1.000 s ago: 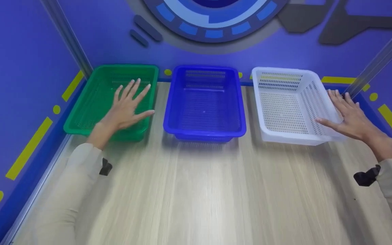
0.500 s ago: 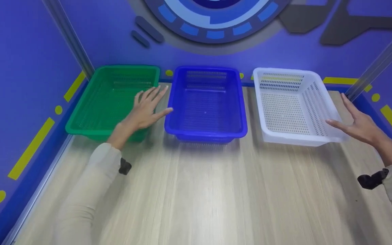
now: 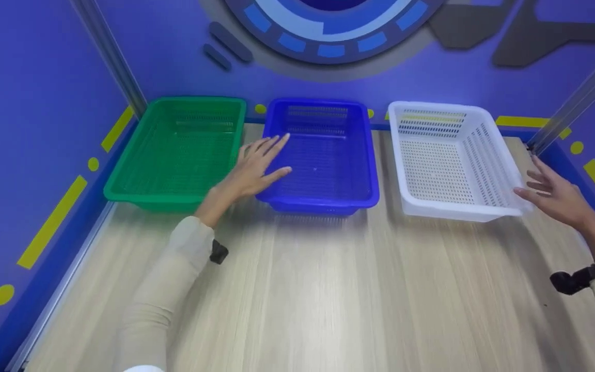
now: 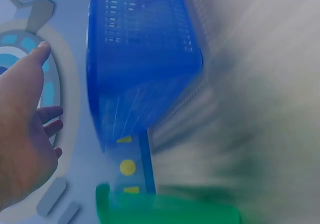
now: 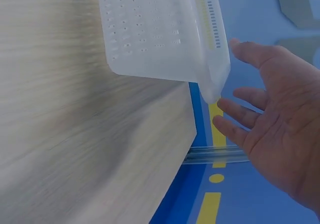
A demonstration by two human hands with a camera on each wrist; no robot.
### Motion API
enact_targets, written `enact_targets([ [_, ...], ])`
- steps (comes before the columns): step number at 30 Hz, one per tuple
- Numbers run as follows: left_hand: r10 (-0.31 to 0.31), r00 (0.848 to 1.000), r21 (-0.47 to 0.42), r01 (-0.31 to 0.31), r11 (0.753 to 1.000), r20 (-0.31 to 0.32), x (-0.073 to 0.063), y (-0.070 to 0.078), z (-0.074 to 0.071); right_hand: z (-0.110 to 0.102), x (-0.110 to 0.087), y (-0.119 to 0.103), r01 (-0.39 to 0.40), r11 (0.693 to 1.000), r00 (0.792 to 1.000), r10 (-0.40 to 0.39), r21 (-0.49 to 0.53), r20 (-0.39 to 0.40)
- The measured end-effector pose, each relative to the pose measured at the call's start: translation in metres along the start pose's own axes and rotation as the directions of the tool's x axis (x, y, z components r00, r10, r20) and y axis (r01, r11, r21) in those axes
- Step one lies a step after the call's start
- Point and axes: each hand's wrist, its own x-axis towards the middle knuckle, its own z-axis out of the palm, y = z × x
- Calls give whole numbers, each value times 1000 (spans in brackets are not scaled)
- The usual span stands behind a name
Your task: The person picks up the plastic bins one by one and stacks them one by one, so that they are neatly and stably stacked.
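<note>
Three plastic baskets stand in a row along the back wall: a green basket (image 3: 173, 199), a blue basket (image 3: 323, 199) and a white basket (image 3: 457, 207). My left hand (image 3: 251, 172) hovers over the blue basket's left rim, fingers spread and holding nothing. In the left wrist view that hand (image 4: 25, 119) shows its palm side, apart from the blue basket (image 4: 145, 59). Just right of the white basket is my right hand (image 3: 558, 196), its thumb tip close to the rim. The right wrist view shows this hand (image 5: 280, 104) with relaxed fingers and a bare palm.
The baskets stand on a pale wooden table (image 3: 308, 289). Blue panels (image 3: 302, 77) with yellow marks rise behind and at both sides. Metal posts (image 3: 111, 51) mark the back corners. A small black device (image 3: 575, 280) sits on the right wrist.
My left hand has moved right, from over the green basket to the blue basket's left rim. My right hand has drawn slightly right and back from the white basket, its fingers bending a little.
</note>
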Motion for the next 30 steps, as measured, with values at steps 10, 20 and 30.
enact_targets([
  [10,53,998,-168,-46,985,36,28,35,21,2,-2,5,-11,999,1000,10,-43,-18],
  [20,203,977,-187,-188,964,66,50,93,36,6,-12,23,-29,999,998,27,-40,-51],
  [30,267,959,-352,-217,910,99,78,140,61,12,-12,27,24,981,1000,-22,190,-14],
])
